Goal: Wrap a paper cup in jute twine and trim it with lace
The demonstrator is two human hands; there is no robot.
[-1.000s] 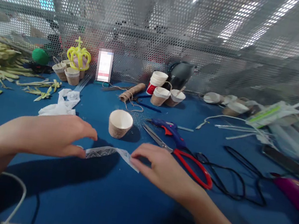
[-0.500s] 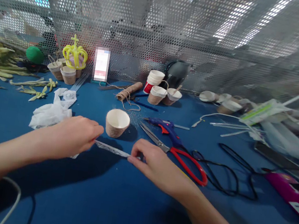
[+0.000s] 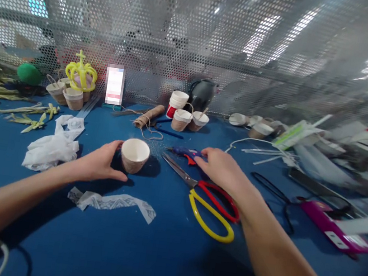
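A paper cup (image 3: 133, 163), white inside with a rough brown outside, stands upright on the blue table. My left hand (image 3: 101, 163) is at its left side, thumb and fingers spread around it; whether they touch it I cannot tell. My right hand (image 3: 221, 168) is closed over the handle of a blue hot glue gun (image 3: 182, 151) with a red trigger, which lies on the table. Just below it are scissors (image 3: 194, 184) with one red and one yellow handle. A strip of white lace ribbon (image 3: 109, 201) lies loose in front of the cup.
Bunched white lace (image 3: 50, 153) lies at left, near small cups (image 3: 73, 98) and a yellow crown (image 3: 81, 75). Behind are a twine roll (image 3: 149, 116), more cups (image 3: 182, 121) and a phone (image 3: 114, 85). A purple power strip (image 3: 329, 224) lies at right.
The lace strip, earlier stretched between both hands, now lies on the table. My left hand has moved to the cup, and my right hand has moved up onto the glue gun.
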